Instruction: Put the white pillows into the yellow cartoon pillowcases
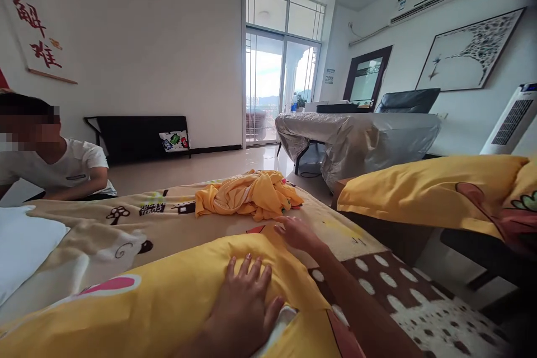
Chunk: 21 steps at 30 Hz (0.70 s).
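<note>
A yellow pillowcase [176, 274] with a pink and white print lies across the bed in front of me. White material [282, 321] shows through a gap in it, by my left thumb. My left hand [247, 299] presses flat on the pillowcase, fingers spread. At its far edge, my right hand [296, 233] pinches the yellow cloth, which rises to a peak at the fingers; the fingertips are partly hidden. Just beyond lies a crumpled yellow-orange cloth [247, 196].
A patterned blanket [96, 224] covers the bed, with a white pillow [25, 246] at left. A person [62, 170] sits low beyond the left edge. Another yellow pillow [419, 193] lies at right. A plastic-covered table [356, 134] stands farther back.
</note>
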Each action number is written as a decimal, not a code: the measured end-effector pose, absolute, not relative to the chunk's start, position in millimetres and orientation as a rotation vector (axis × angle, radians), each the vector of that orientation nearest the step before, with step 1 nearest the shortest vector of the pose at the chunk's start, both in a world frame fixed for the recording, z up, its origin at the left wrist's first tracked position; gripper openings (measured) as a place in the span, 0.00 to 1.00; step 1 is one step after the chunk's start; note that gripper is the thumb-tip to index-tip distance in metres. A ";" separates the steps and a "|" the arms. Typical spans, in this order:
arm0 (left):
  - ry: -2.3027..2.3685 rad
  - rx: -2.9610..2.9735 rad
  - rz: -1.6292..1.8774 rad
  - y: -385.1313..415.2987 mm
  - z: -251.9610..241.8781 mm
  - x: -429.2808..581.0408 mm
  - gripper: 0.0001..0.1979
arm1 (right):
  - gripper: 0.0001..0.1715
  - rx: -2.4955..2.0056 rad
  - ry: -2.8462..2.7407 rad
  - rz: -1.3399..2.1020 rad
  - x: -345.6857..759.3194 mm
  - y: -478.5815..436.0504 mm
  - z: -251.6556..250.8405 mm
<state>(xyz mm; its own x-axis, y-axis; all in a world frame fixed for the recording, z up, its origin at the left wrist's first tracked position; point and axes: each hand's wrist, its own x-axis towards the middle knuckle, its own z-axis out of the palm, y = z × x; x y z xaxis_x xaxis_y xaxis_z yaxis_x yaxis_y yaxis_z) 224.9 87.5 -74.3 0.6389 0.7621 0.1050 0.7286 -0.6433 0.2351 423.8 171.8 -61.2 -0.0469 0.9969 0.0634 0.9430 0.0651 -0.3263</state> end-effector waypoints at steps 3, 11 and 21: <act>1.249 2.707 0.273 87.0 -73.1 227.2 0.32 | 0.21 -1.871 -2.128 0.230 404.5 154.0 -21.1; 1.086 2.718 0.030 87.6 -42.5 209.1 0.27 | 0.21 -1.294 -1.527 0.440 324.9 108.6 -84.0; 1.260 2.749 -0.227 79.0 15.6 168.4 0.29 | 0.41 -1.241 -2.252 0.600 346.2 74.1 -45.1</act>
